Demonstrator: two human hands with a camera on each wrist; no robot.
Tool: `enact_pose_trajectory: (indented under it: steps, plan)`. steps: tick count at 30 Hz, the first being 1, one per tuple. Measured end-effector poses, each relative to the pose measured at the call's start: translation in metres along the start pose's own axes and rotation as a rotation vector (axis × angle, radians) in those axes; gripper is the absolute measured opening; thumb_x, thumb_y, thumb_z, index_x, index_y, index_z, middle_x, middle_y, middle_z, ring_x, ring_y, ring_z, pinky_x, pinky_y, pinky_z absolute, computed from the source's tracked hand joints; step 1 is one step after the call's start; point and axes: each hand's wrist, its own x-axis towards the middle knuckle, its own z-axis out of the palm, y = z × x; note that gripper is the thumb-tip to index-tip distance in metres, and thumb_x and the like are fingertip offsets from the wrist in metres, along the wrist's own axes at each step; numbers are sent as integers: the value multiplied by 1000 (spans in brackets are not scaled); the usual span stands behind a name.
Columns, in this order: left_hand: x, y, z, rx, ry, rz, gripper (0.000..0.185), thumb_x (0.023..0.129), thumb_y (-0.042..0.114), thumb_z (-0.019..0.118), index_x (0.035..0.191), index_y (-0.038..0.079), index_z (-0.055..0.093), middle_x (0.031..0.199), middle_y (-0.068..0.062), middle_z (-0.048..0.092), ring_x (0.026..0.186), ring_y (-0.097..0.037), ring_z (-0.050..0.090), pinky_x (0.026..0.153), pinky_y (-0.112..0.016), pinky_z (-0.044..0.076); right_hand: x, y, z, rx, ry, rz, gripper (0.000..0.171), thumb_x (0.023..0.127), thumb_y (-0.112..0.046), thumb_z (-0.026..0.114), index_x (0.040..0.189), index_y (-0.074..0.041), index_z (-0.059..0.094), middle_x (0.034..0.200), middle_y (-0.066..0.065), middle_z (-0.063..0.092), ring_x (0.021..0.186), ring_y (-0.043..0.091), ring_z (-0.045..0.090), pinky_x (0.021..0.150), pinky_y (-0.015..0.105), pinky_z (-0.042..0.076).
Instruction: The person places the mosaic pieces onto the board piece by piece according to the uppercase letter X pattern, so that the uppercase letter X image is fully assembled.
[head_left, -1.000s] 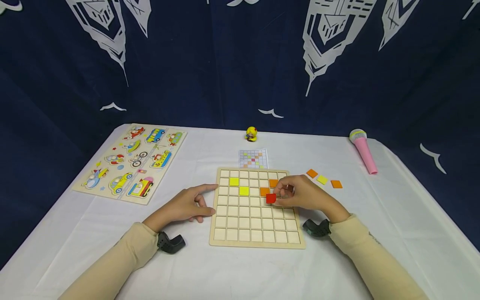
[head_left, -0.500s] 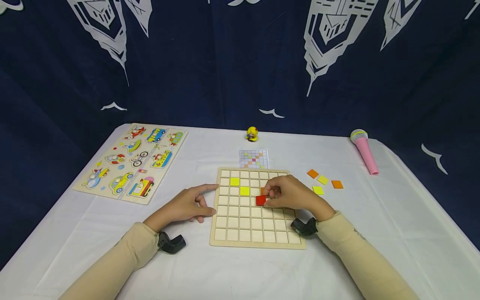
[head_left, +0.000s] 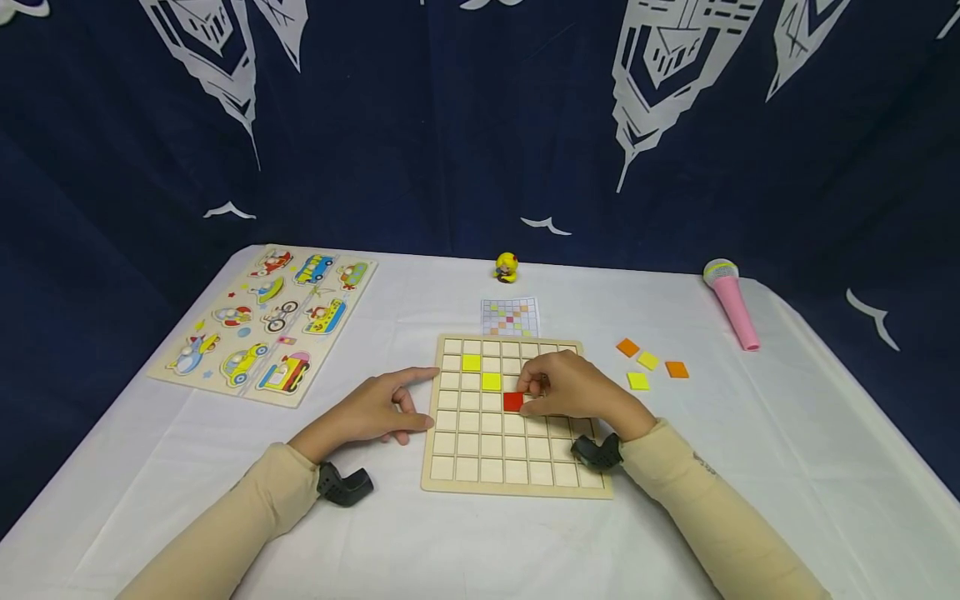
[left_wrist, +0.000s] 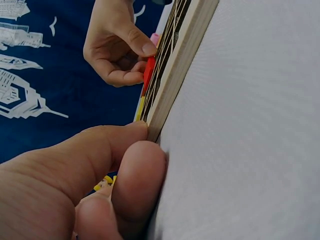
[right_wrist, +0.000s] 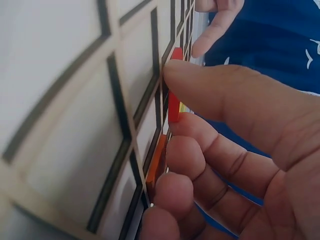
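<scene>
My right hand (head_left: 573, 387) pinches a red square tile (head_left: 513, 402) between thumb and fingertips, close over the middle of a wooden grid board (head_left: 517, 488). In the right wrist view the red tile (right_wrist: 174, 100) stands out from the grid, and an orange tile (right_wrist: 156, 165) sits in a cell beside the lower fingers. My left hand (head_left: 367, 412) touches the board's left edge with a spread index finger and thumb. Two yellow tiles, an upper one (head_left: 471, 362) and a lower one (head_left: 491, 382), lie in cells left of the red tile. The hand hides the cells beneath it.
Right of the board lie loose orange tiles (head_left: 677, 369) and yellow tiles (head_left: 638, 381). A colored grid card (head_left: 510, 317) and a small yellow-haired figurine (head_left: 506, 268) are behind it. A vehicle picture puzzle (head_left: 262, 329) lies far left, a pink toy microphone (head_left: 733, 308) far right.
My right hand has moved left across the board with the red tile, which now lies nearer the lower yellow tile's column. The left hand stays at the board's edge.
</scene>
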Motion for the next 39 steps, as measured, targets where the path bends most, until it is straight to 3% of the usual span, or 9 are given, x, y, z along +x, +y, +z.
enact_pose_trajectory:
  steps: [9,19,32,39]
  plan:
    - [0,0,0,-3,1,-3,79,92,17,87,161,6,50,77,-4,66,57,-13,68,50,-25,46,-1,0,-2,-2,-27,1,20,84,-8,92,94,-10,74,79,-6,60,72,11,51,71,28,43]
    - [0,2,1,0,0,-14,79,92,17,87,161,7,50,77,-5,66,57,-13,68,50,-25,46,-18,14,-18,86,-6,-12,13,91,-5,84,101,-6,77,80,-8,60,68,10,50,66,24,42]
    - [-1,1,-1,11,-7,-21,79,93,18,86,162,7,49,79,-4,69,58,-15,70,51,-24,46,-47,40,-46,93,172,8,11,97,-4,79,108,-3,79,85,-3,65,74,12,55,66,26,46]
    - [-1,1,0,11,-5,-22,78,93,18,86,162,8,49,79,-4,69,58,-15,69,50,-24,47,-62,57,-65,84,263,66,13,100,-7,75,111,0,78,89,1,66,75,12,56,65,25,47]
